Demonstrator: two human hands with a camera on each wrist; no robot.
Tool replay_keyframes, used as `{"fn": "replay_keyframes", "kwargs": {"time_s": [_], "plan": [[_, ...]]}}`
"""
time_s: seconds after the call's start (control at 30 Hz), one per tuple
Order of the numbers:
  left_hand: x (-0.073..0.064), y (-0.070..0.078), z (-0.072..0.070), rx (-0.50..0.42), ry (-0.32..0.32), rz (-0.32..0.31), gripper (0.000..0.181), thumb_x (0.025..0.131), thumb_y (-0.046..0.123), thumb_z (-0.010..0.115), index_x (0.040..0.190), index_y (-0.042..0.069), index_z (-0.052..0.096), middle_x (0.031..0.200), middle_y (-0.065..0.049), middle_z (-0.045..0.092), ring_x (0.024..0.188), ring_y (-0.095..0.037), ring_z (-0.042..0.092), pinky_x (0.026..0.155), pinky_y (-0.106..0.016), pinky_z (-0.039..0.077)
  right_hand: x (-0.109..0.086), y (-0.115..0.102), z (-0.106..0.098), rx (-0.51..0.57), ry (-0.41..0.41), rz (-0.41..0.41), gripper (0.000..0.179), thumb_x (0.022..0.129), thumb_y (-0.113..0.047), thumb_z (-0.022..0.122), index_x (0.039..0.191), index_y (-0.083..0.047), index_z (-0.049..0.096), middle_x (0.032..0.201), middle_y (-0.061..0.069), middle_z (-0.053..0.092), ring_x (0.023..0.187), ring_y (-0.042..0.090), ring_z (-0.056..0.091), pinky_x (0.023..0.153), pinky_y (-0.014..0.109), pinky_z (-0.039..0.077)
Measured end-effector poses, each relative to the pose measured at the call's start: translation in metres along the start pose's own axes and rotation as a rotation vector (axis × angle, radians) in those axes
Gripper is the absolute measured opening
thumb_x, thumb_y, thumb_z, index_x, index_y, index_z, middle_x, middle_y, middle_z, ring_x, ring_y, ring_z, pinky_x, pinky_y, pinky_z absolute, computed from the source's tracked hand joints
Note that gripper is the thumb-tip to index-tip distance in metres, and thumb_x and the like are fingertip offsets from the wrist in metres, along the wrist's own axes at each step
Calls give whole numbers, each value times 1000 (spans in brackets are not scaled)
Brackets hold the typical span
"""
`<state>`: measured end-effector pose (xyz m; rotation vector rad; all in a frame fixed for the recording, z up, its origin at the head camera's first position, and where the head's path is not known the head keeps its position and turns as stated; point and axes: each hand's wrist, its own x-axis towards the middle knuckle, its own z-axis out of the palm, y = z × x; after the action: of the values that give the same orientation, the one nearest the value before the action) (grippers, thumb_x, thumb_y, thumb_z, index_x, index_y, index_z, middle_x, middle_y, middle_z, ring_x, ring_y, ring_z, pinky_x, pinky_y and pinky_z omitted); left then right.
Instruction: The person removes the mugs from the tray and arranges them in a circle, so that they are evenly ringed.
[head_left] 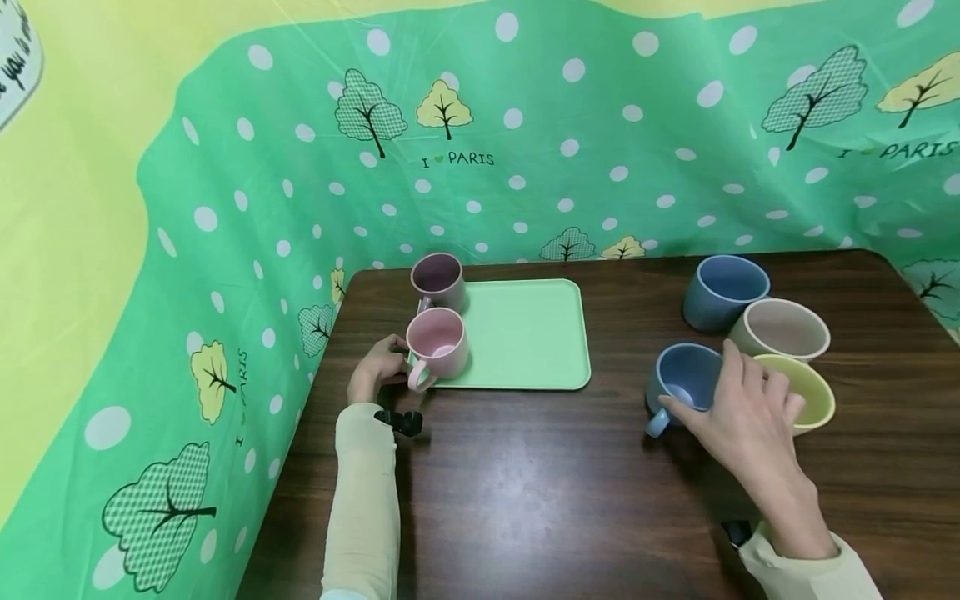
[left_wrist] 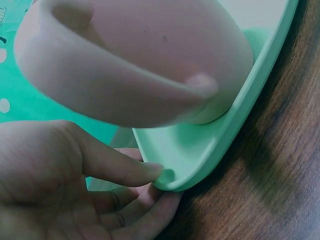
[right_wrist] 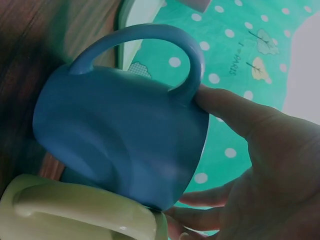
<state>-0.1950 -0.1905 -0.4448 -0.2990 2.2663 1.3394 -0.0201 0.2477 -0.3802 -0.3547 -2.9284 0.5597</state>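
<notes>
My left hand (head_left: pixel 377 368) pinches the near left corner of a light green tray (head_left: pixel 525 333); in the left wrist view the thumb lies over the rim and fingers curl beneath it. Beside that hand a pink mug (head_left: pixel 450 360) stands on the tray, handle towards me. Behind it is a purple mug (head_left: pixel 450 293) at the tray's left side. My right hand (head_left: pixel 753 421) grips a blue mug (right_wrist: pixel 120 130) across its rim, thumb by the top of the handle and fingers at the opposite side. A yellow mug (head_left: pixel 813 396) is right beside it, partly behind the hand.
Behind the right hand stand a second, darker blue mug (head_left: pixel 708 308) and a whitish mug (head_left: pixel 780 337), close together. They rest on a dark brown wooden table (head_left: pixel 517 500). A green and yellow patterned cloth (head_left: pixel 525 183) hangs along the table's back and left sides.
</notes>
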Motion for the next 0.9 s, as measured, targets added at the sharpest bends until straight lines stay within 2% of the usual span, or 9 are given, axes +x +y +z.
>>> {"fn": "replay_keyframes", "kwargs": {"time_s": [0.23,0.43,0.63,0.73,0.9], "plan": [[-1,0,0,17,5,5,38,84,-7,40,121,0,45,107,-15,49,89,-21,55,79,-32,52,-3,-17,-2,34,19,-63,108,73,-47,78,148,3,19,137,35,32,117,56,25,81,65,19],[0,2,1,28,10,2,35,85,-5,41,120,1,45,112,-16,49,91,-22,54,82,-34,53,-1,-49,3,111,48,-172,95,75,-41,78,144,3,30,136,32,37,120,53,29,85,64,23],[1,3,3,31,17,19,32,83,-6,43,114,0,45,105,-15,49,82,-19,55,74,-30,54,7,-85,19,224,56,-292,88,74,-31,80,143,1,34,138,29,39,124,48,32,94,63,26],[1,3,3,40,21,25,31,83,-5,42,114,0,46,103,-14,49,81,-18,54,70,-28,53,11,-102,30,290,21,-357,88,75,-30,79,143,1,34,141,26,38,128,45,32,101,61,27],[-1,2,3,50,24,17,31,85,-3,40,115,1,46,103,-14,49,83,-19,54,70,-27,52,21,-129,48,419,-125,-404,86,80,-33,75,147,-5,30,148,17,34,135,35,31,109,53,29]]}}
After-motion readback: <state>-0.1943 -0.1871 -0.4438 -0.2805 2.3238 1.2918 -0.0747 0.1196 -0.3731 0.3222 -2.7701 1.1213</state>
